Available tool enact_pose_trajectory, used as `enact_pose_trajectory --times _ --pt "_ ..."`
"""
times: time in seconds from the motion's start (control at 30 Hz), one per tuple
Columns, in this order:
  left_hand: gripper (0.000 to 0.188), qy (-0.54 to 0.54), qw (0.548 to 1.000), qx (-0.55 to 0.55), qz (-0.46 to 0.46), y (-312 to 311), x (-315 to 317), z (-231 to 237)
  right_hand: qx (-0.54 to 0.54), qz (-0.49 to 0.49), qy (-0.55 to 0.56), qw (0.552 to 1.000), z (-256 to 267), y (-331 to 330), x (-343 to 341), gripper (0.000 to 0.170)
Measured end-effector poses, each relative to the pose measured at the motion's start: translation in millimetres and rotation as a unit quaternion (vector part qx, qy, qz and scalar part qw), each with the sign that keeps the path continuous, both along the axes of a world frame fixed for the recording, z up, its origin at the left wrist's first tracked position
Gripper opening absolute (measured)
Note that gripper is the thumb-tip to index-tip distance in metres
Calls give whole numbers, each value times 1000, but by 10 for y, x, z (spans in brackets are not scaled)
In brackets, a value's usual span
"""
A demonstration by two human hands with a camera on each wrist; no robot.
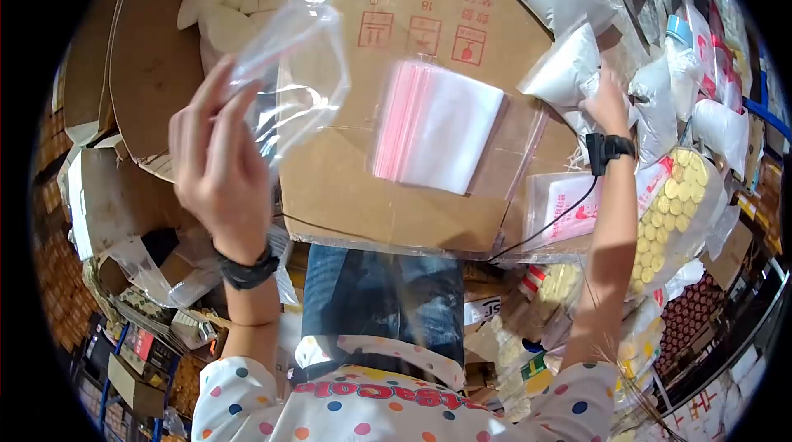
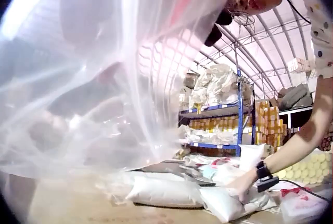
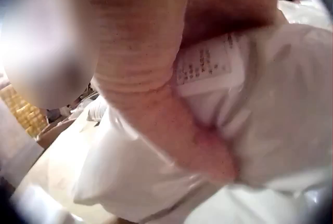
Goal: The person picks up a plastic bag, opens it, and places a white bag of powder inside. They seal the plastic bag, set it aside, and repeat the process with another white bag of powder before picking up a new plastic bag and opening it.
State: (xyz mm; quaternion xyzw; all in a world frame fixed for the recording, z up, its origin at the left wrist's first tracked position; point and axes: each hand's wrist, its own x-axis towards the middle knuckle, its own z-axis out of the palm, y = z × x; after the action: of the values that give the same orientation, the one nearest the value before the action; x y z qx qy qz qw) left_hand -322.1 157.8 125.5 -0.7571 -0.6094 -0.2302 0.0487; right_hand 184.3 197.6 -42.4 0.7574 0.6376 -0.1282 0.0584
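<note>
Left hand [image 1: 219, 162] pinches clear bag [image 1: 312, 83] above cardboard [image 1: 338, 203], probably to keep it uncrumpled; right hand [image 1: 609, 104], fingers partly hidden, curls thumb round labelled white bag [image 3: 281, 104] at right, apparently steadying its bulk

Head view: above the near edge of the cardboard [image 1: 330, 186], facing steeply down. Left wrist: low, close behind clear bag [image 2: 104, 89], facing across cardboard toward shelves [image 2: 208, 112]. Right wrist: very near right hand [image 3: 151, 73]. All share right-edge white packets [image 1: 569, 67].
</note>
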Motion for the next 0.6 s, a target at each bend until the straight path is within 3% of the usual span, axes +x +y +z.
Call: enact_pose_trajectory --times 0.03,0.07,0.17,0.23,0.3,0.33,0.4,0.43,0.47,0.5,0.57,0.6 --pt "32 17 999 -2 -31 34 85 -76 7 28 -5 1000 26 64 14 67" --pt "36 -13 998 -40 -41 26 207 -158 45 59 63 995 100 48 58 47" --pt "40 -49 987 -93 -121 14 578 -509 44 306 50 950 413 -106 113 47" --pt "51 -95 973 -159 -140 -13 779 -748 -43 412 -5 910 575 -309 85 43" --pt "54 -101 966 -176 -161 -7 926 -948 -23 381 -39 924 795 -483 66 40" --pt "54 -101 965 -183 -158 -7 984 -1013 13 286 -10 958 640 -573 195 50" --pt "54 -95 963 -203 -148 -30 1080 -1147 77 61 112 989 313 -683 382 75" --pt "54 -87 962 -214 -145 -37 1130 -1216 95 -70 188 975 306 -654 341 89" --pt "53 -79 961 -222 -143 -40 1188 -1287 93 -55 151 983 221 -656 225 123" --pt "52 -87 956 -237 -147 -55 1238 -1373 43 -109 99 988 -36 -741 150 122" --pt "50 -98 947 -268 -149 -87 1293 -1535 23 -165 84 982 40 -605 -45 120" --pt "48 -107 943 -276 -152 -88 1316 -1571 60 -147 137 978 -66 -601 118 114"
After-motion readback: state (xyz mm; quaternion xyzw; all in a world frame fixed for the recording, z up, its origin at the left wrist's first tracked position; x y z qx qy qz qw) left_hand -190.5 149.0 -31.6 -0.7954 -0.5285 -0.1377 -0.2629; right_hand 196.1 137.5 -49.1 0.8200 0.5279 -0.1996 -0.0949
